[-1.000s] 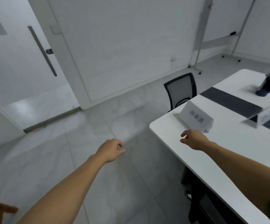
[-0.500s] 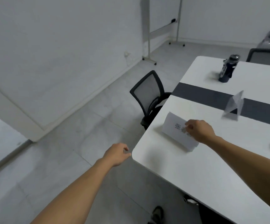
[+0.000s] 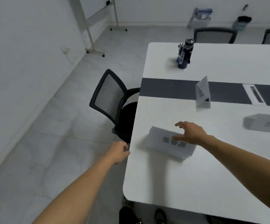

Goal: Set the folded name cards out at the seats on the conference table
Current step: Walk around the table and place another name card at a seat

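1. The white folded paper name card with dark printed characters sits in the lower centre of the frame. It is on the white counter near its left edge, by the black mesh-backed chair.
2. The right hand hangs over the card's right end, its fingers spread wide and holding nothing. I cannot tell whether the thumb touches the paper.
3. The left hand is at the counter's edge, lower centre-left, with fingers loosely curled and holding nothing.
4. The card is probably very light and thin. It would crease easily, and a brush of an arm could tip or slide it on the smooth top.
5. The best hold, as I judge it, is a gentle pinch along the top fold or at both ends, not on the printed face.
6. A second folded white card stands at centre right, and a blurred third card is at the right edge.
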